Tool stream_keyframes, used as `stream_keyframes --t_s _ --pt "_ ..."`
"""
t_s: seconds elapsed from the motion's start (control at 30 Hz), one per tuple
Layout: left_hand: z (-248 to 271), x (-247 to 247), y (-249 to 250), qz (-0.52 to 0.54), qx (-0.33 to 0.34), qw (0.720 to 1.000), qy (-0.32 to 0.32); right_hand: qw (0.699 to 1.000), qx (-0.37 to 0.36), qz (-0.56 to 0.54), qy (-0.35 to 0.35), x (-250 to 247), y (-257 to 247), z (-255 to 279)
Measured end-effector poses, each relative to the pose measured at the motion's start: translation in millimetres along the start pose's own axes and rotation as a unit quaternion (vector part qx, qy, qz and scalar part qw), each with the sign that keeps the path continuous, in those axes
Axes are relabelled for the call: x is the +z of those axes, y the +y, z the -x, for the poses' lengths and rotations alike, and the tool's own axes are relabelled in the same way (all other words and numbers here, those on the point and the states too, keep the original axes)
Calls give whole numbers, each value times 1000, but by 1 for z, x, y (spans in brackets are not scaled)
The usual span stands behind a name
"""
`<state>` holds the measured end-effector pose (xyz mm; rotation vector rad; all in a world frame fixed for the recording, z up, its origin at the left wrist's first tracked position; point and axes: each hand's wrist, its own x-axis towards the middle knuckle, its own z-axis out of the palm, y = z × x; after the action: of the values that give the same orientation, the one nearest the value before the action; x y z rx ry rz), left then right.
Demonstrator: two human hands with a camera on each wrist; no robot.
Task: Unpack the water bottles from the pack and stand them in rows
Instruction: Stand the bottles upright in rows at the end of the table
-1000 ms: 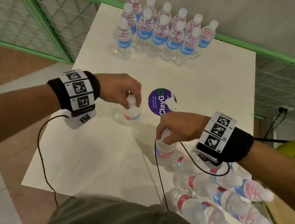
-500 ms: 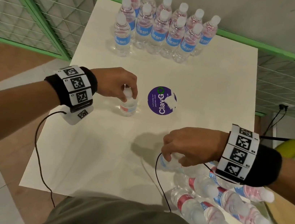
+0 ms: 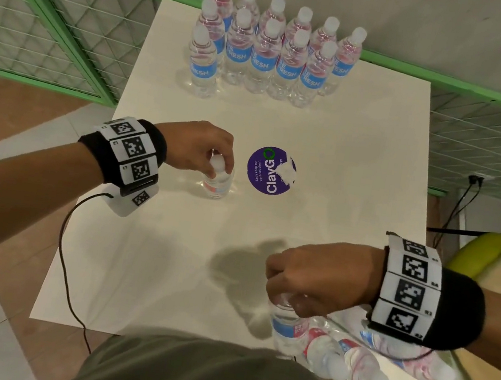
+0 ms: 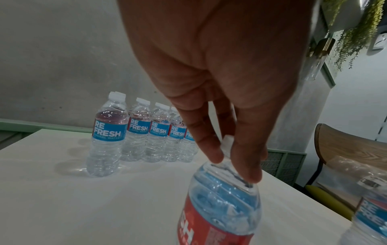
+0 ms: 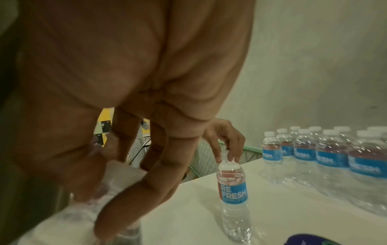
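My left hand (image 3: 218,166) pinches the white cap and neck of a clear water bottle (image 3: 216,185) with a blue and red label, upright on the white table (image 3: 150,272) left of the purple sticker; it is also the close bottle (image 4: 222,207) in the left wrist view. My right hand (image 3: 286,301) grips the top of a second bottle (image 3: 286,323) at the table's near right edge, beside the torn pack (image 3: 348,355), where several bottles lie on their sides. Several bottles (image 3: 268,54) stand in rows at the far edge.
A round purple sticker (image 3: 271,170) lies in the middle of the table. Green mesh railing (image 3: 55,33) runs behind and to the left. A yellow-green seat (image 3: 484,255) sits off the right side. A black cable (image 3: 64,244) hangs from my left wrist.
My right hand has drawn back toward me and the pack with its bottle. My left hand has set its bottle more upright, almost in the same spot.
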<state>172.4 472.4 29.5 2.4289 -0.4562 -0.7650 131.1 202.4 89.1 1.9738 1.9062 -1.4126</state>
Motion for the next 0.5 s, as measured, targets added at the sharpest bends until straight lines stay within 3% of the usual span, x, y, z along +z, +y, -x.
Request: stream_keyframes --t_s 0.13,0.27,0.5 --pt "-1 0 3 7 2 1000 1 996 9 -84 27 -9 12 3" --pt "-6 1 4 1 0 1000 7 982 47 -150 108 -18 31 4" --pt "-13 2 4 -4 -7 1000 19 967 110 -120 193 -33 69 -8"
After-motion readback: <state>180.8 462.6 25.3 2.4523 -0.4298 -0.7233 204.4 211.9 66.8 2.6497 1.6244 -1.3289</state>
